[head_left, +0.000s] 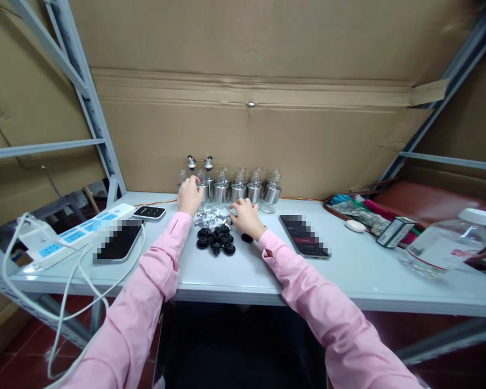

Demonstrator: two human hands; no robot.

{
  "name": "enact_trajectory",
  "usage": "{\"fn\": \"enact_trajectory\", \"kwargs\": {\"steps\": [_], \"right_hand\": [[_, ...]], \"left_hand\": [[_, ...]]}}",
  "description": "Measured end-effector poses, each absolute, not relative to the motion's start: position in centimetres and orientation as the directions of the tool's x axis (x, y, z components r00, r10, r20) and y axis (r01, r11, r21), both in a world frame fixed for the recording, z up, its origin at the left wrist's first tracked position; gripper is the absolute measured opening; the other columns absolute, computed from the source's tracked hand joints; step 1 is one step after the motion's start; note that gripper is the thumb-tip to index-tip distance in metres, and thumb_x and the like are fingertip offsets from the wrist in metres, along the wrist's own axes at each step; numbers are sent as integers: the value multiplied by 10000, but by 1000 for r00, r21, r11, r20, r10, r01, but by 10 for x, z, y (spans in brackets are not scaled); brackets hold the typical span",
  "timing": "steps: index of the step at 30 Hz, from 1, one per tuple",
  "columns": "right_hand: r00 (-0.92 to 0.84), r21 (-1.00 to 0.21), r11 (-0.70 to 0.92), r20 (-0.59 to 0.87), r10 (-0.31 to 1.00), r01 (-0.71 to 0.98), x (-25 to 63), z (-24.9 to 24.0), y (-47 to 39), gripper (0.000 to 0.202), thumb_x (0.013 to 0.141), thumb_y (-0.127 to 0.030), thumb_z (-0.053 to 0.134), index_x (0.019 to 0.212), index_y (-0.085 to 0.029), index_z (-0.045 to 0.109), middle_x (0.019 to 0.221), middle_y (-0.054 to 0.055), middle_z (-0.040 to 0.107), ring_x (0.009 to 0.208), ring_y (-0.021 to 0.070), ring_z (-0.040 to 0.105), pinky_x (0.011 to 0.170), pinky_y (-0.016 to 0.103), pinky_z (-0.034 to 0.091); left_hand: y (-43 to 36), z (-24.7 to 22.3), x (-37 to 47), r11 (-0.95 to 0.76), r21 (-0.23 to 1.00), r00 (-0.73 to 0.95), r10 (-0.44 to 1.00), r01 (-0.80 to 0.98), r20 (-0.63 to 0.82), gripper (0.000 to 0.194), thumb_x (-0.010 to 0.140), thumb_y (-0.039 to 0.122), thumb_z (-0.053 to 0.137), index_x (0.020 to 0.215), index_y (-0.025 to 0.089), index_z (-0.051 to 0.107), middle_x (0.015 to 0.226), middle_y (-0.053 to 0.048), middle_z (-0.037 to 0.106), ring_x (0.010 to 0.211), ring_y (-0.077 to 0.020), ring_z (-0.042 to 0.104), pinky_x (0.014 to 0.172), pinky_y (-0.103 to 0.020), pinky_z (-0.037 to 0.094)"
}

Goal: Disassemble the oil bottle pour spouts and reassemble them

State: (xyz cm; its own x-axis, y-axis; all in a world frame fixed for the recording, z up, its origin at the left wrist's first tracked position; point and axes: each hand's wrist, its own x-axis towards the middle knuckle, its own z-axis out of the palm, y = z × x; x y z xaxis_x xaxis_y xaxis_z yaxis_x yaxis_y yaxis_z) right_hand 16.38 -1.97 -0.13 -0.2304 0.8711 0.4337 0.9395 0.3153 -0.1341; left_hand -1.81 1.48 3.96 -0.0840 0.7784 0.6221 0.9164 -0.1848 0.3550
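Note:
My left hand [189, 195] is at the left end of a group of glass bottles, its fingers curled against a bottle with a steel sleeve [204, 190]; part of the grip is hidden. Two bottles behind it carry pourer spouts [208, 162] with black levers. My right hand [247, 217] reaches over a pile of silver and clear spout parts [213, 218], thumb and fingers apart at its right edge. In front of that pile lie several black stoppers [216, 239]. Another black stopper [247, 237] sits under my right wrist.
A phone [303, 236] lies right of my right hand. At left are another phone [119, 241], a small black device [149, 213], a power strip [81, 233] and white cables. Far right stand a large plastic bottle [449, 243] and a small box [396, 232]. Cardboard [243, 135] closes the back.

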Motion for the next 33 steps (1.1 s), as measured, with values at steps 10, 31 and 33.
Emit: {"fn": "enact_trajectory", "kwargs": {"steps": [10, 31, 33], "right_hand": [[-154, -266, 349, 552, 819, 899, 177, 8, -24, 229, 805, -216, 467, 950, -189, 642, 1041, 91, 596, 1039, 261, 454, 834, 423, 325], [-127, -305, 578, 799, 588, 757, 173, 18, -36, 249, 858, -224, 434, 1051, -192, 588, 1062, 80, 605, 1049, 219, 475, 899, 363, 340], [-75, -320, 562, 820, 568, 762, 172, 19, -37, 306, 865, -265, 427, 1141, -191, 537, 1152, 101, 556, 1117, 229, 447, 938, 378, 339]], "left_hand": [[86, 97, 12, -195, 202, 30, 787, 960, 616, 542, 787, 92, 484, 1299, 64, 310, 1218, -195, 498, 1154, -296, 447, 940, -412, 382], [53, 127, 4, -584, 123, 241, 505, 803, 829, 320, 848, 171, 498, 1158, 133, 426, 1171, -121, 511, 1111, -241, 489, 967, -385, 394], [28, 135, 10, -659, 92, 231, 385, 746, 893, 308, 878, 205, 459, 1177, 175, 392, 1186, -107, 484, 1144, -238, 460, 989, -399, 376]]}}
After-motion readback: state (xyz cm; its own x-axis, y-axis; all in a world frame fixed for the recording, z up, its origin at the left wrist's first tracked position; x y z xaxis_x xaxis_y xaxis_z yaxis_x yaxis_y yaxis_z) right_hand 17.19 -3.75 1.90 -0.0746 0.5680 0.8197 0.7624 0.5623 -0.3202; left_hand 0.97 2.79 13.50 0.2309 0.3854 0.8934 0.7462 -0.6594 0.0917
